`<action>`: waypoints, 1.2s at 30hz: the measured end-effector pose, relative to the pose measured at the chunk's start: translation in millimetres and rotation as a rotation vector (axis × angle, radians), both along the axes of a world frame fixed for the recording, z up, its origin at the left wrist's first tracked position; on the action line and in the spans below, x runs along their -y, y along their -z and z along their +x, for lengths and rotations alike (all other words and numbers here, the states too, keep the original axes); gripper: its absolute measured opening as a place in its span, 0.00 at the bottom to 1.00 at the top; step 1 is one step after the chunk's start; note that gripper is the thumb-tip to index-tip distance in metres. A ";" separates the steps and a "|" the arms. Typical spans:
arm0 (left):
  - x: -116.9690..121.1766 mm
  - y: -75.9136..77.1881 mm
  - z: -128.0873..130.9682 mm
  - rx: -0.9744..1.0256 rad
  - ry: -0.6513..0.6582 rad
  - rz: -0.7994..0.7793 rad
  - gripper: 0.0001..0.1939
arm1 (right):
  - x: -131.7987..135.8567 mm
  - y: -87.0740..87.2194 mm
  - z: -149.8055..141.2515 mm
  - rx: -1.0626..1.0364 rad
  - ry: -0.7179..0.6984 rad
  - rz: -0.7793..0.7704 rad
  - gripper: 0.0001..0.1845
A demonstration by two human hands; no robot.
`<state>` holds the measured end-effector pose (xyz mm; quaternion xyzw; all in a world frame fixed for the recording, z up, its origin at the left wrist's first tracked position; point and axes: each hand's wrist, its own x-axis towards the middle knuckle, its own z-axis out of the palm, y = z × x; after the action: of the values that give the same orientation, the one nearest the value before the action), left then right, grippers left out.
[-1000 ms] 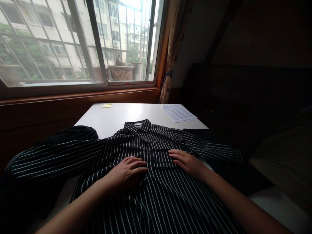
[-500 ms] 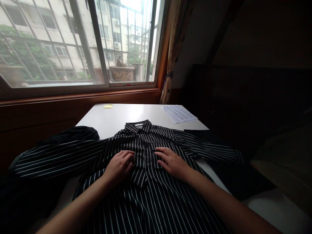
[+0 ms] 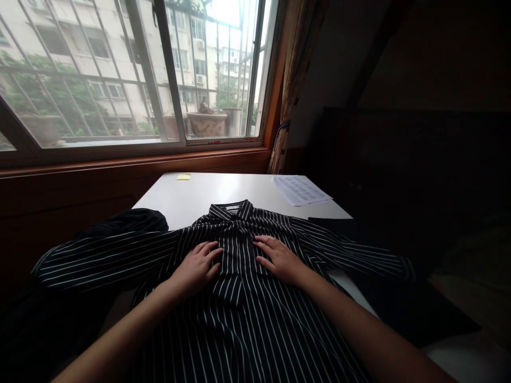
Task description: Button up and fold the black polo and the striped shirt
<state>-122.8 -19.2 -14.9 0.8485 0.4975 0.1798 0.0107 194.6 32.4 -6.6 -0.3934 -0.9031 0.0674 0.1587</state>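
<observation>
A black shirt with white stripes (image 3: 239, 276) lies spread over the table, its collar (image 3: 231, 210) toward the window and its sleeves stretched out to both sides. On the left of the chest my left hand (image 3: 199, 263) rests on the cloth with its fingers apart. My right hand (image 3: 279, 259) lies on the other side of the front placket, fingers also spread and touching the fabric. Between the two hands the cloth shows small wrinkles. Neither hand grasps anything.
Dark bunched cloth (image 3: 136, 219) sits under and beyond the left sleeve. Printed sheets (image 3: 301, 190) and a yellow sticky note (image 3: 183, 176) lie on the white table (image 3: 223, 186). Dark flat fabric (image 3: 415, 303) is at the right. Behind stand a barred window (image 3: 215, 69) and a curtain (image 3: 281, 138).
Both hands have slid slightly toward the collar on the shirt, and the left fingers have spread more. The whole view has shifted a little, so the scene sits farther right.
</observation>
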 end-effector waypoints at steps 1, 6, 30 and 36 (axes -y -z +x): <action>-3.3 1.4 -1.1 -0.012 0.002 -0.007 0.24 | -3.8 0.7 0.3 0.004 -0.002 0.003 0.27; -25.2 6.3 -5.8 -0.090 0.018 -0.060 0.25 | -22.4 2.4 0.8 0.008 -0.030 0.006 0.27; 31.6 -65.3 38.5 0.009 0.442 -0.066 0.17 | -52.0 2.9 -1.0 -0.051 -0.030 0.178 0.21; 99.0 -64.3 56.3 -0.082 0.601 -0.177 0.08 | -51.2 2.6 -1.1 -0.066 -0.012 0.179 0.20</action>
<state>-66.5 -118.2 49.4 0.9599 0.2381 0.0903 0.1173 193.5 83.6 -9.2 -0.3699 -0.9020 0.0004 0.2227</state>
